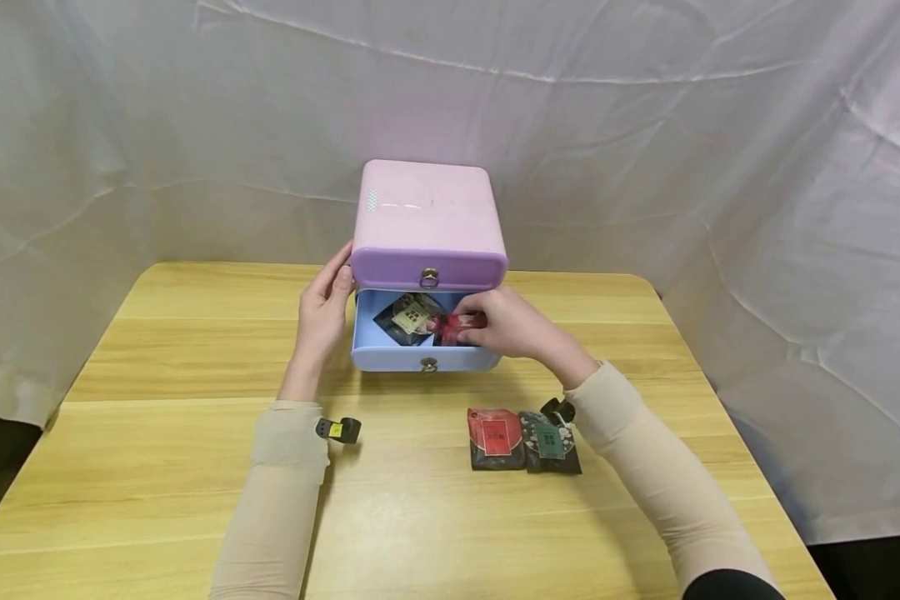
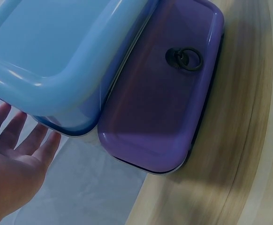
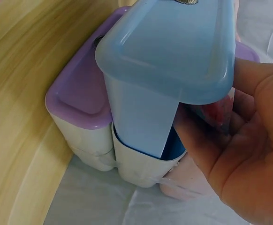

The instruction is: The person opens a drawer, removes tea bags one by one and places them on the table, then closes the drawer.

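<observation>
A light wooden table (image 1: 157, 467) fills the lower frame, creased white cloth (image 1: 645, 125) behind. At centre, the left hand (image 1: 322, 312) rests flat on the pink box (image 1: 427, 221); the right hand (image 1: 506, 325) apparently pinches a red packet (image 1: 457, 325).

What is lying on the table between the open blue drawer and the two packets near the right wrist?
In the head view, nothing: bare wood of the table separates the blue drawer from the red packet and green packet.
</observation>
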